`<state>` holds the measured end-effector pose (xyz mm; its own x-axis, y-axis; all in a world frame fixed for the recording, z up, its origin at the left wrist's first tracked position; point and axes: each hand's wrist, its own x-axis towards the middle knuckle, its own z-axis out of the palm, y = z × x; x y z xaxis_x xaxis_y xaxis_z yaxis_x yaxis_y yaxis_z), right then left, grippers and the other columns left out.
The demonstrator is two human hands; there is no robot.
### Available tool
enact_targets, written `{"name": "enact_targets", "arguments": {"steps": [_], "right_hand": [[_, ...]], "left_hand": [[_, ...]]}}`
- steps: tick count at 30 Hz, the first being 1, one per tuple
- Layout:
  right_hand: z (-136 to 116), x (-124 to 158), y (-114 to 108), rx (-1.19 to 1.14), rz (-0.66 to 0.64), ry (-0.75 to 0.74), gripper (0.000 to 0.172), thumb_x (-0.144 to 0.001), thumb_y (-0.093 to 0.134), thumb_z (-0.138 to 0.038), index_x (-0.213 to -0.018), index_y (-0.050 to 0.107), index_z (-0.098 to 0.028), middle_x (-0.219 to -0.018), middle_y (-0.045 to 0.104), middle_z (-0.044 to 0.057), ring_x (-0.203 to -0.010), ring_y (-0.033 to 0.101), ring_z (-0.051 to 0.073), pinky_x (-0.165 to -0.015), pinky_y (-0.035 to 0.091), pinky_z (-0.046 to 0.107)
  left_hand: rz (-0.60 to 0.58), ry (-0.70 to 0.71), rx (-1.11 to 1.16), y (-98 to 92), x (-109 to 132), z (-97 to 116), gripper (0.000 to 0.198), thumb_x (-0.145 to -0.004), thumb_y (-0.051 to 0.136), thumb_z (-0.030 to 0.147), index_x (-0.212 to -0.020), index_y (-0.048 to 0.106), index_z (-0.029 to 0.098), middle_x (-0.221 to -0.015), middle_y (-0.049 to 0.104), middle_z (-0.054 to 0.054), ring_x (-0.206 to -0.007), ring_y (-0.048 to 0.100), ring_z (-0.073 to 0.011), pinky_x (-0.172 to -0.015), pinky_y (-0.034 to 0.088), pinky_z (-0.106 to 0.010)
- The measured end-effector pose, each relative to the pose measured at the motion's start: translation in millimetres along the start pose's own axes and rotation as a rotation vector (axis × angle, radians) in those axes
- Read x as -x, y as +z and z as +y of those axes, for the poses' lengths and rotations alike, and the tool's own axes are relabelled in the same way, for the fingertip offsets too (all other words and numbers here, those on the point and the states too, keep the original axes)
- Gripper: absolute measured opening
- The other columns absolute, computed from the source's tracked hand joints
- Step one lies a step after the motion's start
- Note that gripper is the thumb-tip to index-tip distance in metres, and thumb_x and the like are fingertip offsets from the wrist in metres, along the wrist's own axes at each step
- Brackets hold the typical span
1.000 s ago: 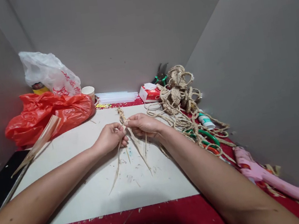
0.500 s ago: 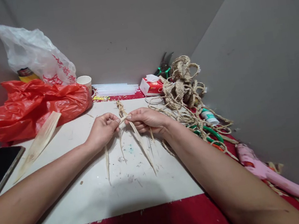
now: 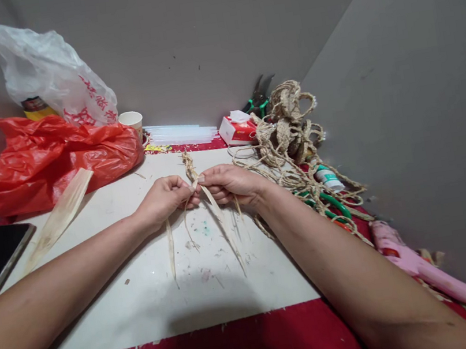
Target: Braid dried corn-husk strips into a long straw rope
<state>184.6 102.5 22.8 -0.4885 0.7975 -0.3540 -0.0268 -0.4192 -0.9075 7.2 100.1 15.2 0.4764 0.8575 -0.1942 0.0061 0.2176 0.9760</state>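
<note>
A short braid of dried husk strips [image 3: 189,166] points away from me over the white board [image 3: 139,311]. My left hand [image 3: 167,199] pinches strips at its near end, thumb against fingers. Right beside it, my right hand [image 3: 226,184] is closed on strips at the same spot, and the fingertips of both hands nearly meet. One long loose strip [image 3: 223,228] hangs toward me from between the hands. A thinner strip [image 3: 172,253] trails below my left hand. Fingers partly hide the crossing of the strips.
On the left are a phone [image 3: 0,256], a wide flat husk [image 3: 60,220] and a red plastic bag [image 3: 56,160]. A paper cup [image 3: 131,121], clear sticks [image 3: 181,134] and a tissue pack [image 3: 238,128] stand behind. Braided cord [image 3: 286,137] and a pink glue gun [image 3: 426,268] lie right.
My left hand has moved right, closing the small gap to my right hand. The strip stretched between them is now mostly covered by fingers. The view has shifted slightly.
</note>
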Motion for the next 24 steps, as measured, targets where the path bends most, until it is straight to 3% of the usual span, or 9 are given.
{"name": "enact_targets", "arguments": {"steps": [4,8,14,17,24], "right_hand": [[0.7,-0.1,-1.5,0.005,-0.016,0.007,0.022,-0.076,0.061,-0.025,-0.066,0.044,-0.015,-0.043,0.022,-0.012,-0.035,0.014,0.001,-0.033,0.012,0.012],[1.3,-0.2,-3.5,0.005,-0.05,0.023,0.022,-0.077,0.061,-0.027,-0.067,0.045,-0.015,-0.045,0.02,-0.011,-0.036,0.013,0.001,-0.032,0.012,0.012],[2.6,-0.1,-4.0,0.003,-0.028,0.011,0.024,-0.075,0.064,-0.03,-0.068,0.048,-0.014,-0.047,0.02,-0.011,-0.037,0.013,0.001,-0.031,0.013,0.011],[3.1,-0.4,-2.8,0.007,-0.02,0.01,0.027,-0.073,0.067,-0.032,-0.068,0.048,-0.014,-0.047,0.021,-0.011,-0.037,0.014,0.001,-0.031,0.013,0.012],[3.2,-1.1,0.7,0.028,0.021,0.038,0.028,-0.071,0.069,-0.032,-0.066,0.05,-0.013,-0.044,0.023,-0.011,-0.036,0.015,0.001,-0.03,0.012,0.012]], "left_hand": [[0.008,-0.076,0.095,0.3,-0.7,2.0,0.015,-0.072,0.062,0.014,-0.081,0.05,0.016,-0.066,0.063,-0.003,-0.052,0.056,-0.0097,-0.054,0.045,-0.026],[-0.042,-0.03,-0.031,0.5,-2.4,-1.5,0.007,-0.076,0.056,0.018,-0.082,0.057,0.016,-0.047,0.047,0.005,-0.038,0.038,-0.0055,-0.042,0.03,-0.02],[0.075,0.276,-0.428,0.5,-4.9,-1.7,0.013,-0.077,0.054,0.024,-0.074,0.061,0.013,-0.07,0.061,-0.001,-0.061,0.049,-0.0091,-0.061,0.038,-0.022],[0.102,0.365,-0.637,-1.2,-5.1,-2.3,0.017,-0.08,0.049,0.027,-0.073,0.059,0.014,-0.069,0.059,-0.002,-0.063,0.049,-0.0114,-0.062,0.037,-0.024],[0.212,0.411,-1.293,-1.7,-0.1,-6.0,0.02,-0.086,0.039,0.028,-0.088,0.057,0.021,-0.06,0.055,-0.002,-0.06,0.052,-0.0182,-0.063,0.034,-0.029]]}}
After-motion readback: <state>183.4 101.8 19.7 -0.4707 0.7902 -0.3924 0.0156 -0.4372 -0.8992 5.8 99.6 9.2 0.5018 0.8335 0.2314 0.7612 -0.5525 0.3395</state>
